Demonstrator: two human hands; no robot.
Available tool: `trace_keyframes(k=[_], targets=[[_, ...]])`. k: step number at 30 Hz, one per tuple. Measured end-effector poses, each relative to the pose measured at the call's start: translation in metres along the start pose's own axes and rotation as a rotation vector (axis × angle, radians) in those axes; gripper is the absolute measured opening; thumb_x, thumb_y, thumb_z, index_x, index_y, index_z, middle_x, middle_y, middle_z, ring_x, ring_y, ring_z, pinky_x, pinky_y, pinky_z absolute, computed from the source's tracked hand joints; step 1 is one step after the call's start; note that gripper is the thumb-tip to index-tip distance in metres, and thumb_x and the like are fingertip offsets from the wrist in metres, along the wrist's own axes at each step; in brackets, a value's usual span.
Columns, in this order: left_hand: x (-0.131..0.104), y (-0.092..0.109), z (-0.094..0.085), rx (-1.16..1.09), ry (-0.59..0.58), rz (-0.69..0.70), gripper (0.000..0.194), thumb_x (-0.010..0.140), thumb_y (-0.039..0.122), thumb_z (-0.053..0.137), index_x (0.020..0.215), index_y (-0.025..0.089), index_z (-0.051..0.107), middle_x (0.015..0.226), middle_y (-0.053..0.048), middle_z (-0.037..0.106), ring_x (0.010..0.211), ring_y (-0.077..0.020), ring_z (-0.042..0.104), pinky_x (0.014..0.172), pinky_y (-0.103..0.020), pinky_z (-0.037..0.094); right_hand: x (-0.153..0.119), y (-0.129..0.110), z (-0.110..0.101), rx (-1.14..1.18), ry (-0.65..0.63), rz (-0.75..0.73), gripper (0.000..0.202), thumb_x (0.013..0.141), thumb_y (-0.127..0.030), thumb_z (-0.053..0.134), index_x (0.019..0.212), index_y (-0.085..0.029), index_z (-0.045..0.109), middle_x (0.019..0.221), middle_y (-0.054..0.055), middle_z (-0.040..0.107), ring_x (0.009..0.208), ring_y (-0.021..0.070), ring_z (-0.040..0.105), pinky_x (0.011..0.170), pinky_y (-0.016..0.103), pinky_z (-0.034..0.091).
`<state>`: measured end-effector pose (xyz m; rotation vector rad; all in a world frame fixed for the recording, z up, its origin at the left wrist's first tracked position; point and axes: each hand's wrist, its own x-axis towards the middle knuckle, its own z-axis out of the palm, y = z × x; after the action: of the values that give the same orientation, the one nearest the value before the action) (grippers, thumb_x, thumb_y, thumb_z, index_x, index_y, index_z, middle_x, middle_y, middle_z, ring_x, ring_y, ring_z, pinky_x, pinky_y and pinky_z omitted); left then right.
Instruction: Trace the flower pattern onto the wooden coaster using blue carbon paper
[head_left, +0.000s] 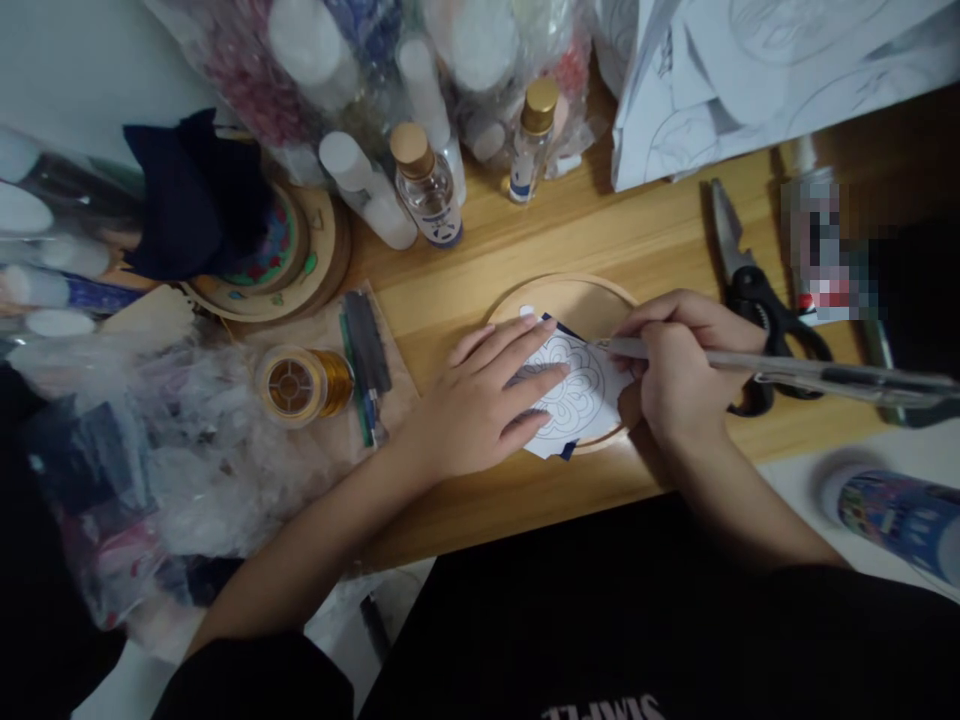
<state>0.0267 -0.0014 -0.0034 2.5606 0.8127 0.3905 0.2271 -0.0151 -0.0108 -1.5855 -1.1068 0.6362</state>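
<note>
A white paper (581,395) with a line-drawn flower pattern lies over dark blue fabric (568,450) on a round wooden tray (592,295). My left hand (491,390) rests on the paper's left part, fingers spread and flat. In my right hand (686,365) is a long clear pen (795,370), gripped between the fingers, its tip pointing left near the paper's upper right edge. The exact contact of the tip is hard to make out.
Black-handled scissors (757,300) lie right of the tray. Behind stand small bottles (431,190) and bags of beads. A gold thread spool (300,385), pens (365,360) and plastic bags (217,450) lie left; drawn papers (705,100) are at back right.
</note>
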Motion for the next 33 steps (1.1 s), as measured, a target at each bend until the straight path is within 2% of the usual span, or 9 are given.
trace_keyframes(k=[3, 7, 15, 21, 26, 30, 33], targets=[[-0.001, 0.0, 0.0, 0.006, 0.004, 0.004, 0.037, 0.093, 0.033, 0.058, 0.127, 0.02, 0.062, 0.15, -0.015, 0.046, 0.141, -0.0287, 0.04, 0.111, -0.048, 0.036, 0.004, 0.002, 0.002, 0.155, 0.015, 0.131, 0.023, 0.07, -0.009, 0.046, 0.059, -0.021, 0.061, 0.049, -0.004, 0.056, 0.036, 0.0093, 0.044, 0.036, 0.024, 0.032], [-0.002, 0.001, 0.0, 0.024, 0.011, -0.002, 0.038, 0.092, 0.032, 0.06, 0.128, 0.021, 0.061, 0.15, -0.013, 0.047, 0.141, -0.0274, 0.041, 0.112, -0.048, 0.036, 0.01, 0.0, 0.002, 0.301, 0.06, 0.266, 0.017, 0.065, -0.015, 0.045, 0.054, -0.022, 0.057, 0.045, -0.002, 0.053, 0.031, 0.011, 0.042, 0.029, 0.024, 0.021], [-0.002, 0.002, -0.004, 0.035, -0.018, -0.038, 0.039, 0.092, 0.035, 0.06, 0.129, 0.022, 0.062, 0.15, -0.012, 0.047, 0.142, -0.0272, 0.039, 0.118, -0.054, 0.03, 0.017, -0.005, 0.001, 0.436, 0.061, 0.299, 0.009, 0.056, -0.025, 0.048, 0.05, -0.022, 0.054, 0.038, -0.003, 0.048, 0.028, 0.0108, 0.041, 0.027, 0.021, 0.021], [-0.004, -0.005, -0.004, 0.056, 0.029, -0.069, 0.041, 0.091, 0.035, 0.061, 0.129, 0.02, 0.062, 0.147, -0.013, 0.049, 0.14, -0.0291, 0.041, 0.117, -0.053, 0.033, 0.026, -0.011, 0.017, 0.467, 0.038, 0.278, 0.013, 0.059, -0.031, 0.051, 0.051, -0.022, 0.053, 0.038, -0.004, 0.048, 0.028, 0.0095, 0.038, 0.029, 0.021, 0.023], [-0.005, -0.008, -0.003, 0.088, 0.077, -0.123, 0.04, 0.09, 0.034, 0.062, 0.128, 0.019, 0.063, 0.145, -0.014, 0.051, 0.139, -0.0304, 0.042, 0.117, -0.056, 0.032, 0.04, -0.017, 0.027, 0.449, -0.117, 0.297, 0.034, 0.071, -0.048, 0.053, 0.052, -0.021, 0.053, 0.036, -0.001, 0.048, 0.028, 0.0098, 0.038, 0.029, 0.022, 0.022], [-0.005, -0.007, -0.004, 0.081, 0.068, -0.13, 0.04, 0.091, 0.034, 0.061, 0.128, 0.02, 0.063, 0.146, -0.014, 0.05, 0.14, -0.03, 0.041, 0.116, -0.058, 0.032, 0.051, -0.022, 0.02, 0.344, -0.385, 0.269, 0.058, 0.08, -0.071, 0.045, 0.061, -0.018, 0.061, 0.039, 0.002, 0.053, 0.03, 0.0114, 0.043, 0.031, 0.024, 0.027], [-0.005, -0.007, -0.005, 0.074, 0.064, -0.126, 0.04, 0.091, 0.035, 0.06, 0.129, 0.02, 0.062, 0.147, -0.014, 0.049, 0.14, -0.0299, 0.04, 0.116, -0.058, 0.032, 0.054, -0.024, 0.016, 0.258, -0.474, 0.151, 0.045, 0.074, -0.061, 0.064, 0.064, -0.017, 0.065, 0.048, 0.001, 0.059, 0.042, 0.011, 0.052, 0.04, 0.022, 0.037]])
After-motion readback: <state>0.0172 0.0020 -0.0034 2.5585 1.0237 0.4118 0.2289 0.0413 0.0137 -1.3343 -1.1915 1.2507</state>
